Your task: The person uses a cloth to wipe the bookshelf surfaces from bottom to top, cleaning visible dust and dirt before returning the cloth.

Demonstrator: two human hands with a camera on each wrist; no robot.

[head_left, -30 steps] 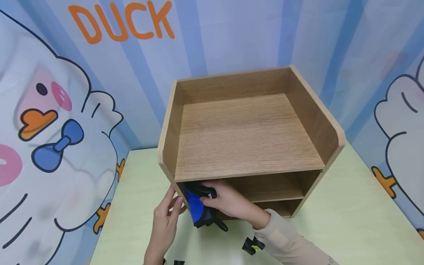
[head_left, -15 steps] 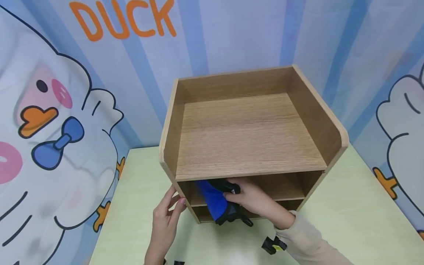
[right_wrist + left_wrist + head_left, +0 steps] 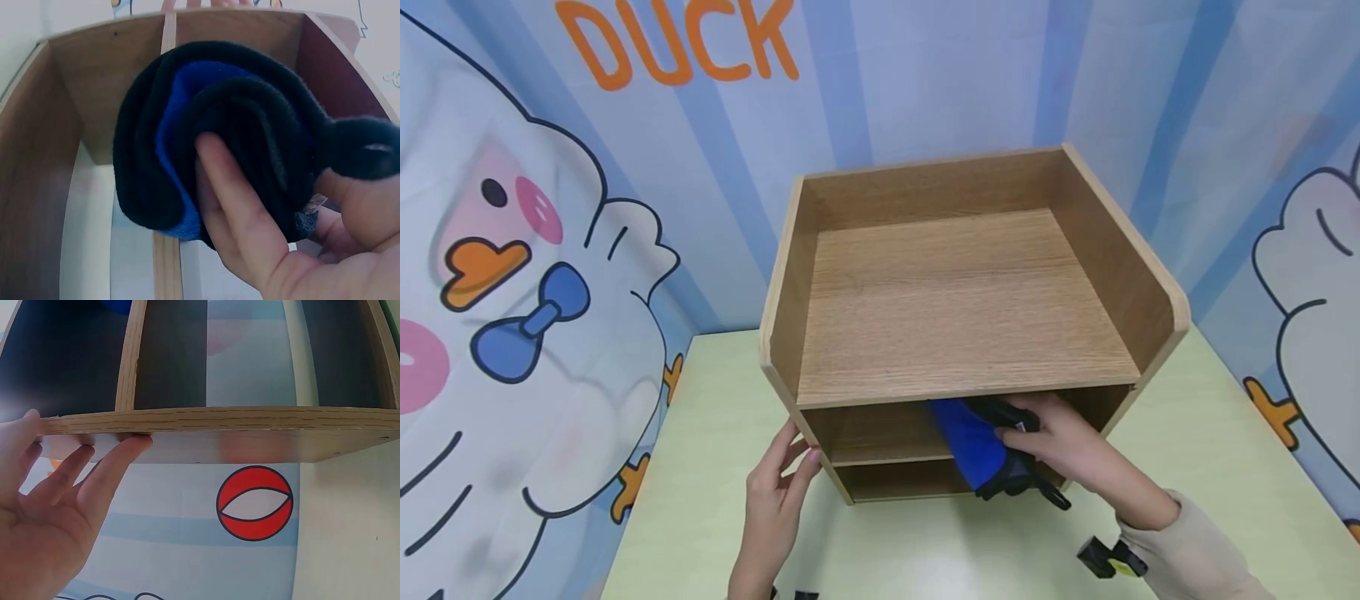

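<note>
A wooden shelf unit [image 3: 970, 308] stands on the table, with two open compartments below its top tray. My right hand [image 3: 1060, 437] grips a folded blue cloth with black edging [image 3: 966, 442] and a black loop hanging off it. The cloth is at the front right of the compartments, partly under the top board. In the right wrist view my fingers [image 3: 228, 194] reach into the fold of the cloth. My left hand [image 3: 775, 487] touches the unit's left side panel near its front edge, fingertips against the wood in the left wrist view. What lies deep inside the compartments is hidden.
The pale green table [image 3: 722, 417] spreads around the unit. Behind and beside it hangs a blue-and-white striped curtain [image 3: 925, 75] with duck drawings. A small black wrist device [image 3: 1108, 558] sits at the right sleeve.
My right hand has moved the cloth from the left side of the compartments to the right along the front. My left hand has stayed at the left panel.
</note>
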